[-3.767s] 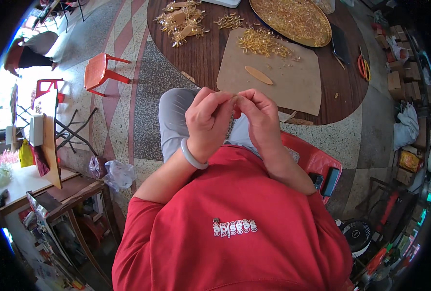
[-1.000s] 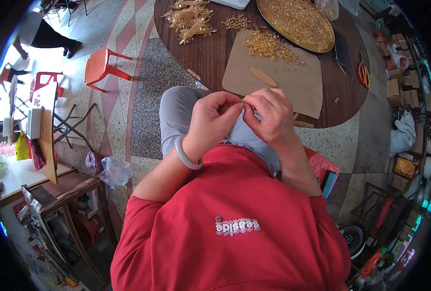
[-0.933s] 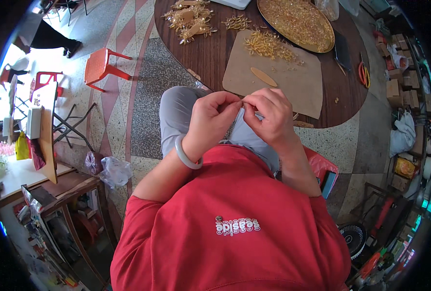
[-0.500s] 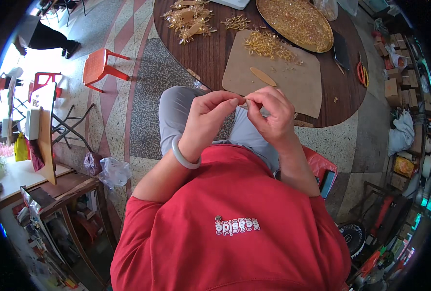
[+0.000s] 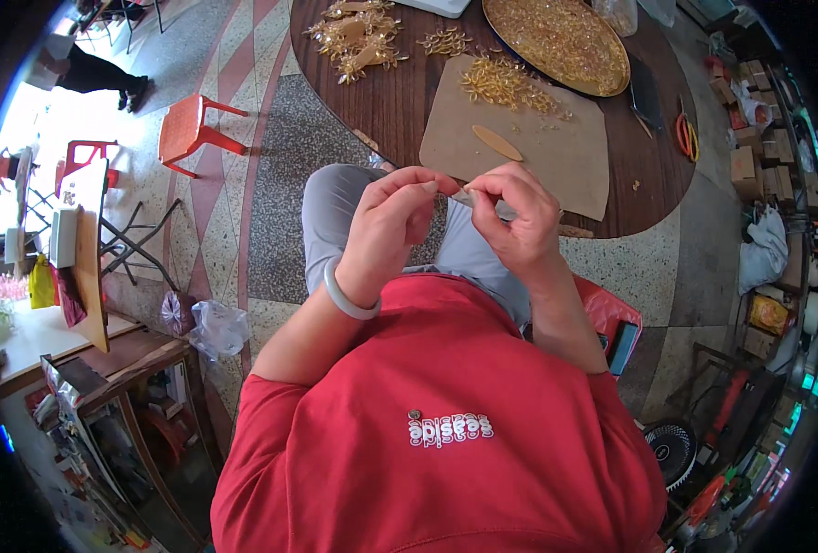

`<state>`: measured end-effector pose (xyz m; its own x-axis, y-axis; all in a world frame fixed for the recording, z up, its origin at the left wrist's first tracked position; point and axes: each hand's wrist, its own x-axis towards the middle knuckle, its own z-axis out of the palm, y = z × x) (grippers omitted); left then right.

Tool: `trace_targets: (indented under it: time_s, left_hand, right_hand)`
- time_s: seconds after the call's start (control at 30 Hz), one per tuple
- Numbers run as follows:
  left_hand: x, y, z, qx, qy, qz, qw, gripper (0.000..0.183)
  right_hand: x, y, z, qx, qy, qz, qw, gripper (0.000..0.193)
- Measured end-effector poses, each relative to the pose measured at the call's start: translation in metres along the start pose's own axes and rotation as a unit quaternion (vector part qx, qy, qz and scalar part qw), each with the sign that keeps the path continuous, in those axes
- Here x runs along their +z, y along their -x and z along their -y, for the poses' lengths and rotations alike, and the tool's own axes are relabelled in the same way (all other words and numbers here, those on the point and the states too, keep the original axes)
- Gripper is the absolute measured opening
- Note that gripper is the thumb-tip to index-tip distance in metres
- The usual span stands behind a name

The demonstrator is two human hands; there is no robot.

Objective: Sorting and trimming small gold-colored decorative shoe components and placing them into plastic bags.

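— Tiny piece (image 5: 465, 196), pale, kind unclear: entered as held or as loose?

— As held; pinched between thumb and forefinger of the right hand (image 5: 518, 217)

— Left hand (image 5: 395, 217)?

— Raised opposite, thumb and forefinger stretched toward the tiny piece, tips close by; grasping or merely touching, cannot tell

— Progress, for the record?

— Judged partway only. Apparently done: heap of golden pieces (image 5: 501, 85) on the brown paper (image 5: 566, 170), plus small golden pile (image 5: 445, 41) and glittering cluster (image 5: 340, 39) with tan cards (image 5: 367, 57), both on the dark wooden desk (image 5: 381, 115). Apparently left: tiny piece, not yet set down; loose golden bits (image 5: 556, 37) covering the round tray (image 5: 610, 89). Share of finished to unfinished, cannot tell

— Tan oval card (image 5: 497, 143)?

— Lying bare on the brown paper, just beyond the hands; apart from the heap

— Position of tiny piece relative to the fingers?

— At the very tips, between the two hands; gripped from the right, against or just beside the left forefinger tip. Held up over the grey-trousered lap (image 5: 460, 240), off the desk. Shape mostly hidden by the fingertips

— Scissor-like tool (image 5: 686, 136), orange and yellow handles?

— Near the right edge of the desk, well apart from both hands
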<state>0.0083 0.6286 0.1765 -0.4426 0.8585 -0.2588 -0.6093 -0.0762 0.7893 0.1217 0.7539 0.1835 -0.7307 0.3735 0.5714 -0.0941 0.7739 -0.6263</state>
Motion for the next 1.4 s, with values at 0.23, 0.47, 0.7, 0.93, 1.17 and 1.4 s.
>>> trace_targets:
  time_s: [0.23, 0.47, 0.7, 0.93, 1.17, 1.4]
  left_hand:
    - [0.003, 0.002, 0.002, -0.022, 0.112, 0.011, 0.993, 0.018]
    - [0.006, 0.009, 0.002, -0.004, 0.127, 0.036, 0.991, 0.022]
    - [0.007, 0.015, 0.002, 0.001, 0.113, 0.042, 0.993, 0.022]
    - [-0.002, 0.016, 0.008, 0.022, 0.007, 0.028, 0.999, 0.015]
    - [0.003, 0.014, 0.013, 0.291, -0.378, -0.012, 0.879, 0.006]
    - [0.004, 0.006, 0.012, 0.317, -0.376, -0.013, 0.871, 0.005]
  right_hand:
    - [-0.007, 0.004, 0.0, 0.01, -0.024, 0.007, 1.0, 0.009]
    - [-0.009, 0.005, 0.01, 0.008, -0.06, 0.018, 0.998, 0.018]
    - [-0.002, 0.006, 0.015, -0.042, 0.013, 0.059, 0.997, 0.015]
    - [0.001, 0.01, 0.014, -0.019, -0.004, 0.063, 0.998, 0.01]
    - [-0.003, 0.011, 0.01, 0.051, -0.064, 0.081, 0.993, 0.006]
    - [-0.004, 0.012, 0.004, 0.268, -0.295, 0.145, 0.906, 0.009]
